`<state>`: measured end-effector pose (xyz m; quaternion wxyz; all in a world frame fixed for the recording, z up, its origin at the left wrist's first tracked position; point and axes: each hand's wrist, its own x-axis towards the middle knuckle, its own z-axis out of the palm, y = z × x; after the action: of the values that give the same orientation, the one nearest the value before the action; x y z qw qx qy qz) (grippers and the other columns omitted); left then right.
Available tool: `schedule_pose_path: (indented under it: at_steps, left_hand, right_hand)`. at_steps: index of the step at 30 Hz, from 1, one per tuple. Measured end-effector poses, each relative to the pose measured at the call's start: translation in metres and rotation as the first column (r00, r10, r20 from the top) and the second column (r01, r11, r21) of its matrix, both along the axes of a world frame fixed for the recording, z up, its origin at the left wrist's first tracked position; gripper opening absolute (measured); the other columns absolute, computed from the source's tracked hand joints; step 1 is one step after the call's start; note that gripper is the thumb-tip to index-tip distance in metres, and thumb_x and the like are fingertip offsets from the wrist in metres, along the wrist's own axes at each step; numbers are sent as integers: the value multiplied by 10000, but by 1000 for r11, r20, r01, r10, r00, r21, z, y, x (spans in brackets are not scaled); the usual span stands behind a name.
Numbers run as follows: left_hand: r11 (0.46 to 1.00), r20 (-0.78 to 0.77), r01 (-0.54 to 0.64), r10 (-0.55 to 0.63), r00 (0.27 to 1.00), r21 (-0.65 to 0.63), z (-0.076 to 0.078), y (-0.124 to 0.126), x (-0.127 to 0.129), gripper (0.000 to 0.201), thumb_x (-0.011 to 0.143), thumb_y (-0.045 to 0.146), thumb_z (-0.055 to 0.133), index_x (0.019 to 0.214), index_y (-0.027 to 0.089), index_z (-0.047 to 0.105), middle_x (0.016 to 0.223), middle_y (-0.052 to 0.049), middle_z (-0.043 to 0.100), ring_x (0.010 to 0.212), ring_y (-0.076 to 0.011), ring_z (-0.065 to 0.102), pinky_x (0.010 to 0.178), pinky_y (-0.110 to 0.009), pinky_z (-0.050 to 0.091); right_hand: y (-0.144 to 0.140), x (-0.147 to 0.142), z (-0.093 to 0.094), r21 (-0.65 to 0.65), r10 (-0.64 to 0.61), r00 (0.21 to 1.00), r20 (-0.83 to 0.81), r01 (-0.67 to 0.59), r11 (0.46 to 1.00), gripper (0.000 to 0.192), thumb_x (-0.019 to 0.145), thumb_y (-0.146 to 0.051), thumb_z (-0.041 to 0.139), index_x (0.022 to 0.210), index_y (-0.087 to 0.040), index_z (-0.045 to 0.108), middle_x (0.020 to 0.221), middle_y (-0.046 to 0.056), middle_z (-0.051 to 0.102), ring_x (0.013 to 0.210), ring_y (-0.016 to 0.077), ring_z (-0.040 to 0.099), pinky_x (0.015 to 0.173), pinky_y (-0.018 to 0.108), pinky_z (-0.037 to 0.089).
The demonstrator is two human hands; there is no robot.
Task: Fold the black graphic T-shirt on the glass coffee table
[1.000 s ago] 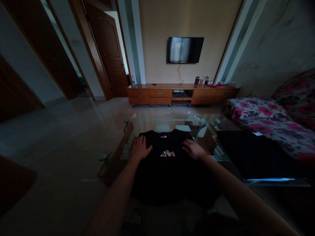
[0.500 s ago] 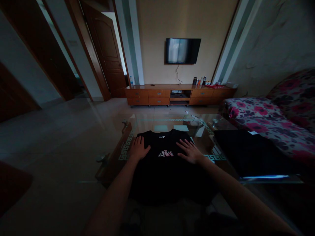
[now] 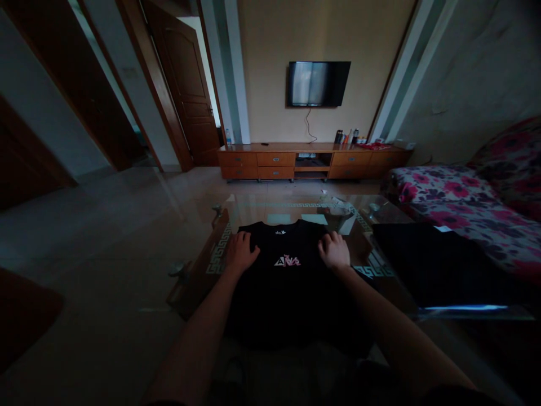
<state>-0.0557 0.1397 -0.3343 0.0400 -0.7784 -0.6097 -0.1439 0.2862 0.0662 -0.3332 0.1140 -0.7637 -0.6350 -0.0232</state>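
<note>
A black T-shirt (image 3: 287,287) with a small pink and white print lies flat, front up, on a glass coffee table (image 3: 296,206), its neck pointing away from me. My left hand (image 3: 242,251) sits on the shirt's left shoulder with its fingers curled over the edge. My right hand (image 3: 335,250) is on the right shoulder, with the fingers bent and pinching the cloth. The shirt's lower hem hangs over the near table edge in shadow.
Another dark folded garment (image 3: 426,260) lies on the table's right part. A floral sofa (image 3: 456,197) stands to the right. A wooden TV cabinet (image 3: 313,160) and a wall TV (image 3: 319,83) are at the far wall. Tiled floor lies to the left.
My right hand has gone from lying flat with spread fingers near the print to a curled grip further right on the shoulder. My left hand has shifted slightly and curled.
</note>
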Motion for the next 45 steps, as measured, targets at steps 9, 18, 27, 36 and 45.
schedule_pose_path:
  at_steps: [9,18,27,36,45]
  left_hand:
    - [983,-52,165,-170,984,-81,25,-36,-6,233,929,258,463,1064,212,647,1094,-93,672,1065,-236,609,955,-350,463]
    - [966,-97,188,-208,973,-177,20,-97,-47,631,1012,516,293,1508,153,437,1606,-132,388,1488,-268,336,1218,-401,254]
    - [963,-105,196,-218,970,-183,1,-90,-46,745,1011,590,245,1568,103,335,1661,-144,239,1543,-266,209,1242,-422,193]
    - [965,-80,203,-218,973,-164,-2,-40,-36,733,1012,590,259,1567,119,344,1665,-121,240,1544,-257,209,1249,-413,176]
    - [960,-44,231,-240,970,-156,-2,19,-23,722,1005,582,298,1557,119,358,1658,-135,269,1540,-260,224,1246,-401,172]
  right_hand:
    - [-36,8,26,-147,216,975,-53,-221,964,386,989,-348,450,1271,-175,649,1299,126,627,1216,242,561,1085,336,374]
    - [-110,35,-5,-161,160,987,-24,-162,974,652,1017,-543,327,1571,-200,362,1690,93,174,1554,279,145,1235,451,187]
    - [-89,44,-32,-115,137,990,-31,-140,983,746,1010,-565,250,1602,-111,266,1685,121,141,1561,244,111,1260,427,141]
    - [-40,57,-35,-124,123,992,-4,-122,985,758,1003,-584,260,1608,-128,250,1684,108,160,1557,231,141,1262,426,121]
    - [8,63,-29,-169,88,996,25,-83,982,762,1012,-583,242,1610,-111,235,1688,93,127,1558,233,134,1265,420,124]
